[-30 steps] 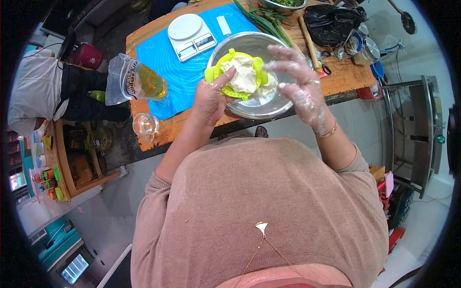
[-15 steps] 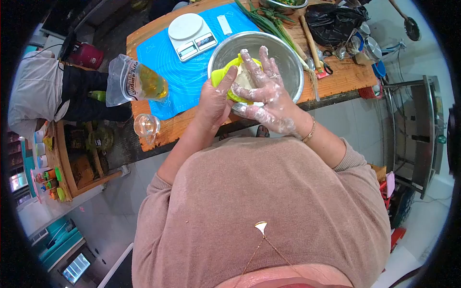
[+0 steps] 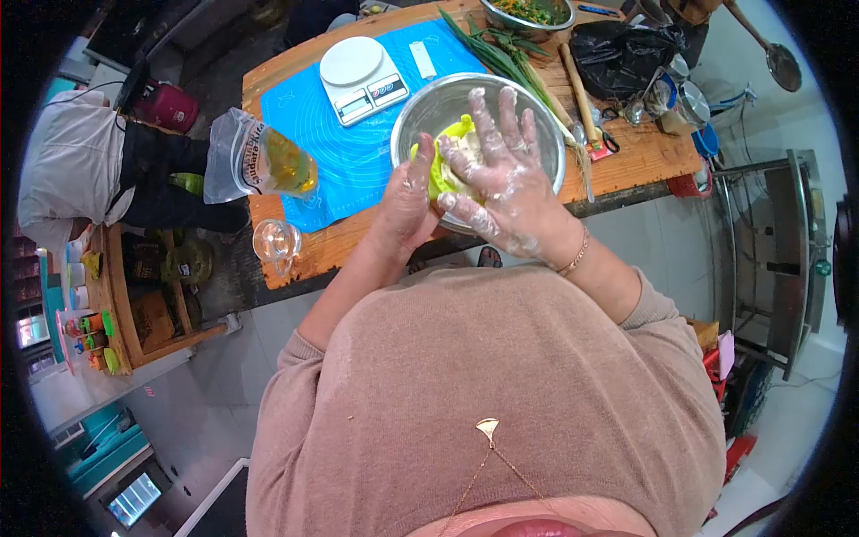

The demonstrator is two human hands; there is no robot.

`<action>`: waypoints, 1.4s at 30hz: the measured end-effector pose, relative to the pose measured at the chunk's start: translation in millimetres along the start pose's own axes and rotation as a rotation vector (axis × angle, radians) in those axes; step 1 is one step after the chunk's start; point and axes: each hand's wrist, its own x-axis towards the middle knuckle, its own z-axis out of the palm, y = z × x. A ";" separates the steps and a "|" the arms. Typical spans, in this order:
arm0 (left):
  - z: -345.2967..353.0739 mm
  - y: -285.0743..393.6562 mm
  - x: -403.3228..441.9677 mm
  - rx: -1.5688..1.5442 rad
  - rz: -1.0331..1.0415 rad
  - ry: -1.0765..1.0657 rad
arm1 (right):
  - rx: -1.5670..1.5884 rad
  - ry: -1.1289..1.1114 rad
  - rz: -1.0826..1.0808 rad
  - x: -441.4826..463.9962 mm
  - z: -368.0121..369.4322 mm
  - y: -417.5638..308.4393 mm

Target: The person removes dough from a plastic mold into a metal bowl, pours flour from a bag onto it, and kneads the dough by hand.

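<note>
Basically, left hand (image 3: 407, 204) grips the lime-green mould (image 3: 436, 182) by its left side, over the stainless bowl (image 3: 548, 125), presumably to catch spills. Right hand's (image 3: 514, 199) fingers splayed wide over the dough (image 3: 460, 148) inside, likely for even pressure.

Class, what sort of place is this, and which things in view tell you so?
Probably a kitchen, home or small business: a digital scale on a blue mat, a metal bowl, and long green stalks share a wooden table.
</note>
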 end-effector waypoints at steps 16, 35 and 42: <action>-3.1 11.1 -7.5 -0.113 -0.004 -0.019 | 0.021 -0.010 -0.108 -4.2 -23.4 6.9; -3.7 13.7 -10.4 0.005 -0.102 -0.126 | 0.617 -0.088 0.097 9.7 -42.2 32.8; -0.9 17.8 -7.2 0.232 -0.022 -0.131 | 0.700 -0.106 0.167 19.2 -20.8 46.8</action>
